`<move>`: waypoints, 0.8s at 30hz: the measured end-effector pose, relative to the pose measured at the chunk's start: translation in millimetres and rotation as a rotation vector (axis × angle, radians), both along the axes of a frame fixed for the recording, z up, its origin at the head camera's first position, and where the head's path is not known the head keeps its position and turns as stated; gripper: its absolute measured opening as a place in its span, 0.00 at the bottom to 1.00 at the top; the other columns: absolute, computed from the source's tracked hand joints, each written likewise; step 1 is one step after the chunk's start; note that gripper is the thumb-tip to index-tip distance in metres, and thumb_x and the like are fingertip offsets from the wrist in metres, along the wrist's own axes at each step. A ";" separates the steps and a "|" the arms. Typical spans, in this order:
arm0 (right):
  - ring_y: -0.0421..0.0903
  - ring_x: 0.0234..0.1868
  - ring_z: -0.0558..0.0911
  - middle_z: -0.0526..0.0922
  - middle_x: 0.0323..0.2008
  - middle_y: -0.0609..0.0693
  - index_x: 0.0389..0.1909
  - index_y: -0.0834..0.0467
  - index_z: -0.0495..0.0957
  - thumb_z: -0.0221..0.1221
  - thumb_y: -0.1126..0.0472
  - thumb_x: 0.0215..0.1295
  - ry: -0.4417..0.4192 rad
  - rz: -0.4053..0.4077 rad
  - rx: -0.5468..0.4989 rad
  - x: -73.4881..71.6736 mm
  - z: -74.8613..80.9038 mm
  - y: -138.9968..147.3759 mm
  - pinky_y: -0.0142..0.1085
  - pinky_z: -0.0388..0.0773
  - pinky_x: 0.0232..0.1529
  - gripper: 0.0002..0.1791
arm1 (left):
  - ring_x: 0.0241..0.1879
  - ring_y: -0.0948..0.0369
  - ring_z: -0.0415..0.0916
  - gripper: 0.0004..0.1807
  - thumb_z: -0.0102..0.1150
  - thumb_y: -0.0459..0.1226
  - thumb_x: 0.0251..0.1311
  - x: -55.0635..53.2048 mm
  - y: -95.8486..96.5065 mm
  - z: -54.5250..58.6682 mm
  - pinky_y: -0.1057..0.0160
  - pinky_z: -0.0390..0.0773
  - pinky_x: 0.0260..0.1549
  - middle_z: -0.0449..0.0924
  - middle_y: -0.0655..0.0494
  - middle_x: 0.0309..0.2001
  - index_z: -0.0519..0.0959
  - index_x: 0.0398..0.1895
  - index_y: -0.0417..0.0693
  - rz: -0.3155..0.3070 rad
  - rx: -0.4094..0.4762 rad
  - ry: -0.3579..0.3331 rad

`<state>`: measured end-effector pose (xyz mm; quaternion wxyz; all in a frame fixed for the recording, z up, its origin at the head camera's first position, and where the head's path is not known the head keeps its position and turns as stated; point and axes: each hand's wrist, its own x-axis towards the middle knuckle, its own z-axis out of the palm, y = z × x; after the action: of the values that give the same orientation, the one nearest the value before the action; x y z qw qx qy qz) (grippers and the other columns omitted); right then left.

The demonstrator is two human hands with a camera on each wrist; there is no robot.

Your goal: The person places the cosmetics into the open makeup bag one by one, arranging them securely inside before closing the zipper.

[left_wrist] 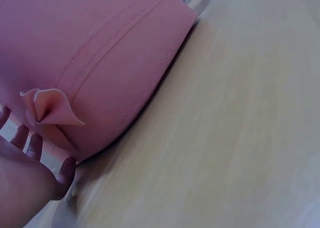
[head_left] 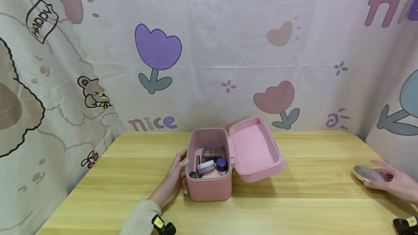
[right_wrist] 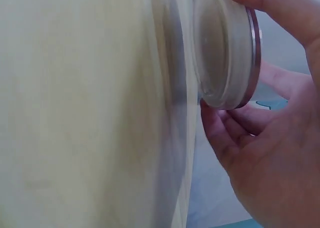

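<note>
A pink cosmetic case (head_left: pixel 210 189) stands on the table with its lid (head_left: pixel 256 149) swung out to the right. Inside lie an eyeshadow palette (head_left: pixel 212 152), a white-lidded round item (head_left: pixel 206 167), a small blue-lidded jar (head_left: pixel 221 164) and a dark slim tube (head_left: pixel 197 160). My left hand (head_left: pixel 175 173) rests against the case's left wall, its fingers loosely bent; in the left wrist view they touch the wall near a bow-shaped tab (left_wrist: pixel 52 108). At the far right, my right hand (head_left: pixel 396 182) grips a round powder compact (right_wrist: pixel 225 48) by its rim, just above the table.
The light wooden table (head_left: pixel 130 177) reaches back to a printed cloth (head_left: pixel 209 46), which hangs behind and along both sides. The open lid juts out over the table between the case and my right hand.
</note>
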<state>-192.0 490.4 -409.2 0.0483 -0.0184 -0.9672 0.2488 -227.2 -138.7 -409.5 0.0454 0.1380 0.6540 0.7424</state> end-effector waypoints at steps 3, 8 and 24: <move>0.78 0.51 0.61 0.54 0.55 0.86 0.62 0.84 0.49 0.63 0.48 0.62 0.013 -0.019 -0.002 -1.0 2.6 0.0 0.61 0.65 0.46 0.50 | 0.70 0.46 0.46 0.33 0.43 0.43 0.68 -1.6 0.5 0.6 0.50 0.48 0.64 0.46 0.46 0.73 0.51 0.74 0.45 -0.008 0.008 0.005; 0.76 0.50 0.65 0.57 0.55 0.86 0.63 0.83 0.51 0.64 0.49 0.61 0.035 -0.020 0.020 -2.3 13.2 -8.9 0.52 0.68 0.41 0.49 | 0.70 0.47 0.46 0.33 0.43 0.43 0.67 -3.6 0.9 1.6 0.50 0.48 0.64 0.46 0.45 0.73 0.51 0.74 0.44 -0.005 0.010 0.012; 0.76 0.52 0.63 0.55 0.61 0.83 0.68 0.78 0.49 0.64 0.53 0.61 0.099 0.053 -0.026 1.8 44.5 -46.3 0.57 0.68 0.46 0.48 | 0.70 0.48 0.46 0.33 0.42 0.42 0.67 -2.0 0.6 0.4 0.50 0.48 0.64 0.46 0.45 0.73 0.51 0.74 0.44 0.000 0.011 -0.001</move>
<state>-190.2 444.1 -364.6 0.0891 0.0188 -0.9604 0.2633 -229.2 -138.1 -409.2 0.0449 0.1377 0.6498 0.7462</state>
